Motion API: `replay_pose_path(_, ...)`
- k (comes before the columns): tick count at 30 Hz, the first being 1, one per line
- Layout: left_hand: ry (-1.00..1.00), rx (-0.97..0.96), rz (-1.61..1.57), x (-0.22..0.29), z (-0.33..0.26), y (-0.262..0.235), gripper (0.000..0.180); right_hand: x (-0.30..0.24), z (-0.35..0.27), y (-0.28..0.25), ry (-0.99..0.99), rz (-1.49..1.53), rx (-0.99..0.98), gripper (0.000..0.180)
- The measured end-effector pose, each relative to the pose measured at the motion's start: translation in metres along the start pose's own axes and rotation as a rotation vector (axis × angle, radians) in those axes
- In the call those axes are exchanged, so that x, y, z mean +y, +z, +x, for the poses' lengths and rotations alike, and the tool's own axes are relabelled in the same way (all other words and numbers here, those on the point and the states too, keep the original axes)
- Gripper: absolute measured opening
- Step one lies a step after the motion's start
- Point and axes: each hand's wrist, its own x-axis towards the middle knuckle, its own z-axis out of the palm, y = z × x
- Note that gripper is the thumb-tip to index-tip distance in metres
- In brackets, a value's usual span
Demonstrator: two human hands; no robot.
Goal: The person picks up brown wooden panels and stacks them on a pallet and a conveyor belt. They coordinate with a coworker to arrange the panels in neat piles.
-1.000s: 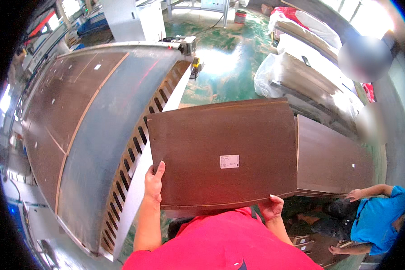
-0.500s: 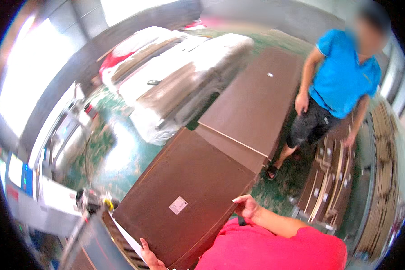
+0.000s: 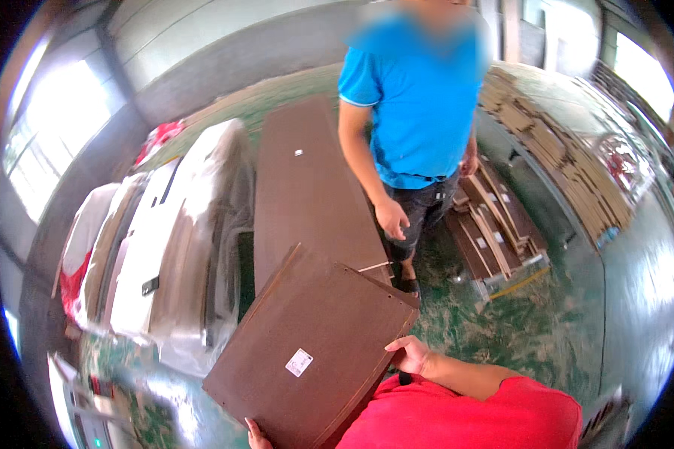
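Observation:
With both hands I hold a flat brown board (image 3: pixel 277 322) tilted in front of my body. A white label (image 3: pixel 299 363) is stuck on its upper face. My right hand (image 3: pixel 410 355) is closed on the board's right edge, thumb on top and its other fingers mostly hidden underneath. At the near left edge, only the fingers of my left hand (image 3: pixel 256 435) show, gripping the board. Past its far end lies a long brown panel stack (image 3: pixel 307 194), with a small white label on top.
A person in a blue shirt (image 3: pixel 419 105) stands just right of the long stack. Plastic-wrapped panels (image 3: pixel 191 247) stand on the left, a dark phone-like object (image 3: pixel 150 286) on them. To the right are brown strips (image 3: pixel 487 232) on a low pallet and cardboard-coloured pieces (image 3: pixel 562 157) along a rail.
My view has swung right, away from the machine at the left, and the held board has come along with me. The person in blue now appears closer and nearer the middle.

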Motion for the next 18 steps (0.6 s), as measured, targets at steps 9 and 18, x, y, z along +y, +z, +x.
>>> replay_pose_path(9,0.243,-0.354,0.265,0.065,0.133,0.001,0.067,0.141,-0.008,-0.038,-0.281,0.224,0.173,0.045)
replay_pose_path(18,0.270,-0.334,0.510,0.092,0.166,0.015,0.074,0.196,-0.013,-0.003,-0.444,0.390,0.271,0.018)
